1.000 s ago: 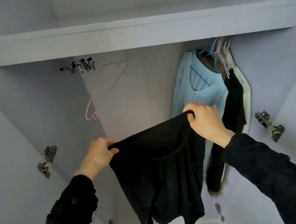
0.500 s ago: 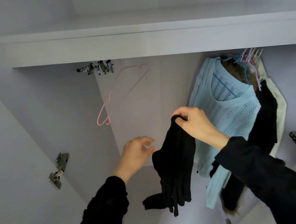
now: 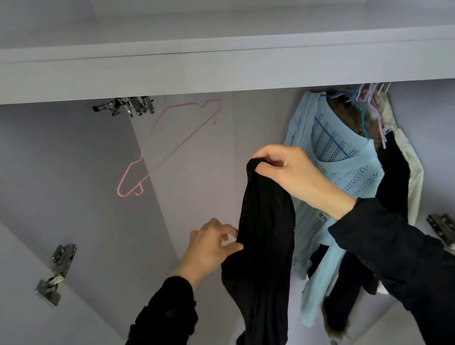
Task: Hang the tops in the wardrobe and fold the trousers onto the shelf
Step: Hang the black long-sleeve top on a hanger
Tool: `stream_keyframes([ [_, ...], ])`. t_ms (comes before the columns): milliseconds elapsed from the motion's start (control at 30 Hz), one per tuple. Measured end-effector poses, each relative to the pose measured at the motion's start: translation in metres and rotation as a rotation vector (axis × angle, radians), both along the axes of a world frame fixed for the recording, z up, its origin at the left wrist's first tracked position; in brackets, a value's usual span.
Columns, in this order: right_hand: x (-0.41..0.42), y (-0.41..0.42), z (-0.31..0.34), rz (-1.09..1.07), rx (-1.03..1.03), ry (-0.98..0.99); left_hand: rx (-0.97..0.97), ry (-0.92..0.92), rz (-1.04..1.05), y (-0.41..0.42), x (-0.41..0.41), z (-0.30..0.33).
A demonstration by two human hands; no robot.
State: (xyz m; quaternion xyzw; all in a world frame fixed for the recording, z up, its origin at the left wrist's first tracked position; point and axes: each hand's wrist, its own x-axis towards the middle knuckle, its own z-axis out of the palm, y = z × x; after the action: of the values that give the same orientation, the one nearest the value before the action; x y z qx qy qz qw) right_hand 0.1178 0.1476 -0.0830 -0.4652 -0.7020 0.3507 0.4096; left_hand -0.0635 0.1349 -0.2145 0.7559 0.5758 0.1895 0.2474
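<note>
One black garment [image 3: 264, 244] is held up inside the wardrobe by two hands.
Its top edge is pinched by the right hand [image 3: 295, 176]; its side is pinched lower by the left hand [image 3: 211, 249]. One pink hanger [image 3: 168, 146] is seen left of it, one blue knit top [image 3: 341, 166] right.

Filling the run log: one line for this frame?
right hand: grips black garment top | left hand: pinches its edge | pink hanger: empty

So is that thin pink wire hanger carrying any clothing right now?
No, the thin pink wire hanger hangs bare at the left of the wardrobe, apart from the light blue knitted top on the right.
</note>
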Motion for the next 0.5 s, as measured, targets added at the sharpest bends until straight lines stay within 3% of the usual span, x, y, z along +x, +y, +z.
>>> stream_keyframes([
  [67,0.007,0.003,0.001,-0.01,0.001,0.021,-0.008,0.039,0.025,0.002,0.002,-0.002],
  [200,0.028,0.014,-0.002,-0.061,-0.014,-0.007,-0.008,-0.112,0.147,0.005,-0.007,0.004],
  [367,0.064,0.034,-0.037,-0.226,0.049,-0.363,0.088,-0.282,0.396,0.014,-0.038,0.02],
  [500,0.066,0.04,-0.067,-0.242,0.088,-0.598,0.015,-0.288,0.373,0.015,-0.055,0.027],
])
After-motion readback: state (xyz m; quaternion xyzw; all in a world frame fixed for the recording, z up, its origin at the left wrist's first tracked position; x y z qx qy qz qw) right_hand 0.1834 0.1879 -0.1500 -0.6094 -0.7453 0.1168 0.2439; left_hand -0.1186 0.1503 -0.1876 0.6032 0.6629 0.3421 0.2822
